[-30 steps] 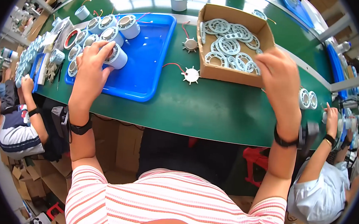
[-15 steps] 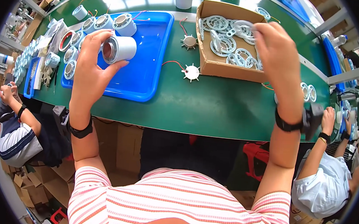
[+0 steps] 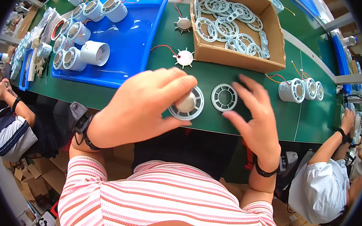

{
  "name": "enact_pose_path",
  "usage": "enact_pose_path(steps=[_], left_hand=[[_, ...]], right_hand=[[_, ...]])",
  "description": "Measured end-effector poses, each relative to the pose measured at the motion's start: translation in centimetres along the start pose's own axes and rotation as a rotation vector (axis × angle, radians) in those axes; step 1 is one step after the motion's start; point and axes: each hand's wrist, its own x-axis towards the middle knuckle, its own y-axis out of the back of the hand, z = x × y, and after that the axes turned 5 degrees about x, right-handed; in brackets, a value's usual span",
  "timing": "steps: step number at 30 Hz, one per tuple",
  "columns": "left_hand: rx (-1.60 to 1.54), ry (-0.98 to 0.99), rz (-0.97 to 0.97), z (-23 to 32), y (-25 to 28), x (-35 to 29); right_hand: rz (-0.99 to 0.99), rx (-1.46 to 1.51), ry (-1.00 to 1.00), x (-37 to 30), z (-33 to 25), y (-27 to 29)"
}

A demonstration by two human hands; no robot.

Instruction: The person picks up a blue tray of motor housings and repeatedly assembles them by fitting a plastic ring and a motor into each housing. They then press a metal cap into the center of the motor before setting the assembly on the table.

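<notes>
My left hand [image 3: 144,104] is closed round a pale blue piece with a metal disc in a spoked ring [image 3: 197,103], above the table's front edge. The hand covers the rest of that piece. To its right, a loose spoked ring [image 3: 214,104] shows its flat face just above or on the green tabletop. My right hand [image 3: 256,120] is beside this ring, thumb and fingers apart around its right side. Whether they touch its rim I cannot tell.
A blue tray [image 3: 131,38] at left carries several pale cylinders, one white cylinder [image 3: 93,53] on its side. Behind my hands stands a cardboard box [image 3: 239,61] of spoked rings. Two wired discs [image 3: 185,58] lie between them. Cylinders [image 3: 289,92] stand at right; people work on both sides.
My left hand has moved from over the tray toward the front middle. My right hand has come down from above the box, its fingers now apart. The view has shifted slightly.
</notes>
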Motion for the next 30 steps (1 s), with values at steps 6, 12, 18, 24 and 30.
enact_pose_path(steps=[6, 12, 18, 24, 30], left_hand=[[-0.397, 0.296, -0.137, 1.0, -3.3, -0.5], [-1.264, 0.614, -0.309, 0.6, -4.5, 0.4], [-1.165, 0.471, -0.187, 0.5, -5.9, 0.3], [-1.258, 0.528, -0.265, 0.3, -5.2, 0.5], [-1.414, 0.475, -0.232, -0.4, -6.1, -0.3]], right_hand=[[-0.083, 0.283, 0.079, -0.9, 2.4, -1.6], [0.111, 0.467, 0.086, -0.9, -1.9, -1.7], [0.045, 0.378, 0.105, -0.3, -3.3, -2.5], [0.034, 0.362, 0.058, -0.4, -3.0, -2.4], [-0.013, 0.329, 0.027, -0.5, -3.0, -2.0]])
